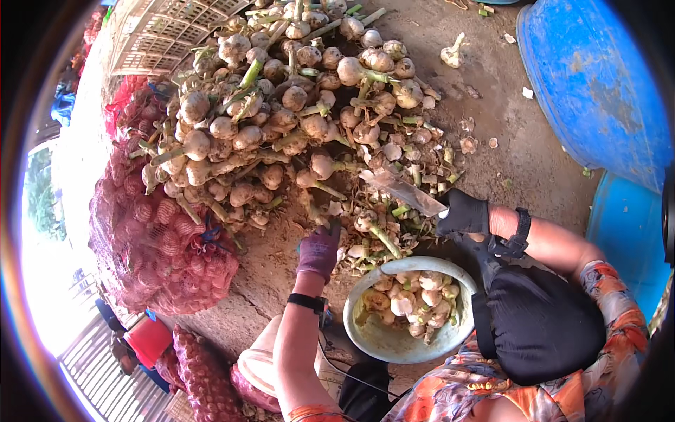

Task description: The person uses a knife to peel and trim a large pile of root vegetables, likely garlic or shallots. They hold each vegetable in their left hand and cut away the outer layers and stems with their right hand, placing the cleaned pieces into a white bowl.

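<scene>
My right hand point(462, 212), in a black glove, is closed round the handle of a broad-bladed knife point(406, 192); its blade points up and left over cut garlic stems. My left hand point(319, 248), in a purple glove, has its fingertips at the stalk of a garlic bulb point(308, 203) at the near edge of the pile; whether they grip it I cannot tell. A big pile of garlic bulbs with stalks point(248, 116) lies beyond. One bulb with a green stem point(365, 220) rests between my hands. Below them a pale basin point(352, 337) holds trimmed garlic bulbs point(416, 303).
Full red mesh sacks point(163, 248) stand left of the pile, with a plastic crate point(163, 37) behind. Large blue tubs point(590, 79) are at the right. Cut stems and peelings point(401, 211) litter the floor. A white bucket point(258, 364) stands beside my left forearm.
</scene>
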The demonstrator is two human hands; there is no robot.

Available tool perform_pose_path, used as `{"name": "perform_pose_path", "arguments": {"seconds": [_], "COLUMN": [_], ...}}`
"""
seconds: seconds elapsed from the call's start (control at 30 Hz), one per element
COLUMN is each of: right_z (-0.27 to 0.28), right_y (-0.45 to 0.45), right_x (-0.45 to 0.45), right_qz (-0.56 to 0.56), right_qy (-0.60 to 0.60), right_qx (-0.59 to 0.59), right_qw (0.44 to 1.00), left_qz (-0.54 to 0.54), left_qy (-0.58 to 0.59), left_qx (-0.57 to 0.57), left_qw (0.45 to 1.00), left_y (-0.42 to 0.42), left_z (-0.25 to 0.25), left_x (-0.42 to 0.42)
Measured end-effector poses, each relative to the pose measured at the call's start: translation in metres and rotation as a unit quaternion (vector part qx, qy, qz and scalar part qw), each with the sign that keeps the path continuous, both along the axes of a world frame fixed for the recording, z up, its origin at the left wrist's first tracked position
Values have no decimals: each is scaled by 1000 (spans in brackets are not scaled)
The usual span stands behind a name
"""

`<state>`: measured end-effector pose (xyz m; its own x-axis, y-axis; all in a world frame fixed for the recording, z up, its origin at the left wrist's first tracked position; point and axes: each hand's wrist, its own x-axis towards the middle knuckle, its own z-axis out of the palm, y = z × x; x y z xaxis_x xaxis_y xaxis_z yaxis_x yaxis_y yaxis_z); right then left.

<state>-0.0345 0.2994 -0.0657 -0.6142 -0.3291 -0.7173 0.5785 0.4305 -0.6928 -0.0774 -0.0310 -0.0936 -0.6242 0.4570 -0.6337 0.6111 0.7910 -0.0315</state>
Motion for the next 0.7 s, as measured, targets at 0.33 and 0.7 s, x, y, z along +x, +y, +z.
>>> {"name": "perform_pose_path", "arguments": {"seconds": [0.33, 0.7], "right_z": [40, 68], "right_y": [-13, -32], "right_x": [-10, -17], "right_qz": [82, 110], "right_qy": [222, 478], "right_qx": [-1, -13], "right_qw": [972, 871], "left_qz": [500, 615], "left_qy": [-213, -332], "left_qx": [533, 571], "left_qw": [648, 431], "left_y": [22, 78], "left_z": [38, 94], "left_x": [10, 29]}}
